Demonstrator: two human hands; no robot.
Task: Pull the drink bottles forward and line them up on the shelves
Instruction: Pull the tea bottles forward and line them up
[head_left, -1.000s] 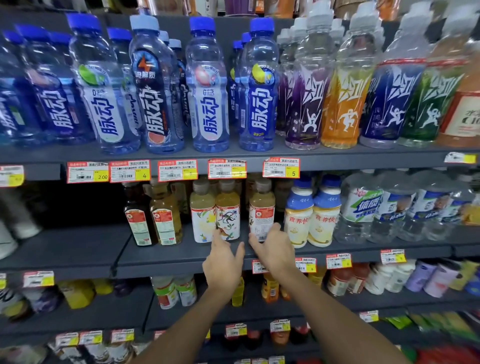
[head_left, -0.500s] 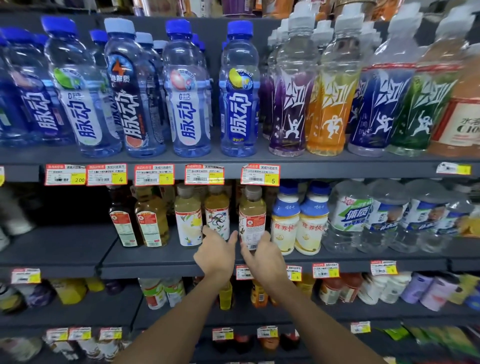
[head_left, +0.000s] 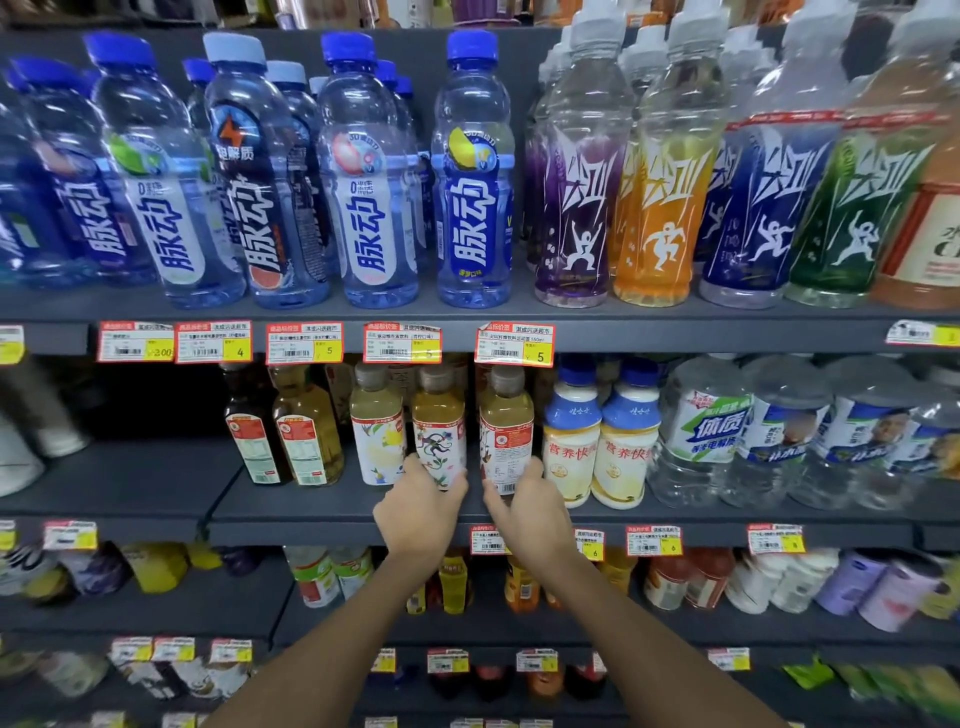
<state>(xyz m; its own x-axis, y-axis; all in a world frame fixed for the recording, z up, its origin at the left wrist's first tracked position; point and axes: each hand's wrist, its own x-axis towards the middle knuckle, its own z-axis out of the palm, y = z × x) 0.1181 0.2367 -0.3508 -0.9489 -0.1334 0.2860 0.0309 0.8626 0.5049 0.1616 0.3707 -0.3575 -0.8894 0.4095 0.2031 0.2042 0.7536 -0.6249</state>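
Observation:
On the middle shelf stand small tea bottles in a row. My left hand grips the base of the bottle with the monkey drawing on its white label. My right hand grips the base of the pale bottle with the red-and-white label beside it. Left of them stands a yellow-flower bottle. Further left are an amber bottle and a dark bottle. More bottles show dimly behind this front row.
Two white milk drinks with blue caps stand right of my right hand, then clear bottles. The top shelf holds blue-capped bottles and tall coloured sport drinks. Bare shelf lies at the left. Price tags line the shelf edges.
Both hands moved forward from in front of the shelf edge to the two tea bottles and closed round their bases. The view drew closer to the shelf.

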